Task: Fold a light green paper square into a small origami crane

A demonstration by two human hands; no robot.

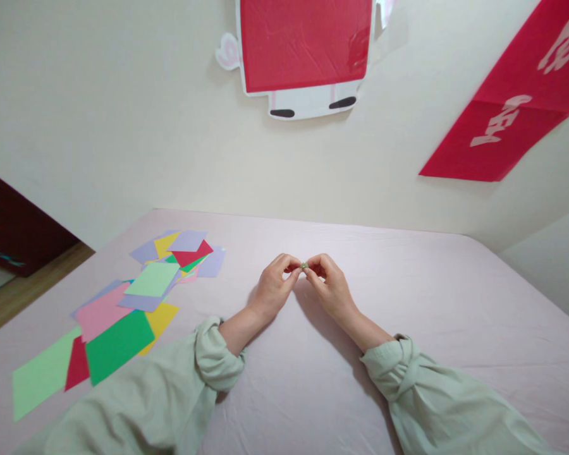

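My left hand (277,282) and my right hand (329,284) meet over the middle of the table, fingertips almost touching. Between them they pinch a small green piece (304,266), mostly covered by the fingers; its exact kind is too small to make out. Thumb and forefinger of each hand are closed on it, one hand at each side. Both forearms come in from the bottom of the view in rolled-up pale green sleeves.
A table with a pale pink cloth (408,303) stands against a white wall. Loose sheets of coloured paper (118,341) lie overlapping on the left. Red wall decorations (308,44) and a red banner (497,120) hang above. Dark wooden furniture (19,227) is at far left.
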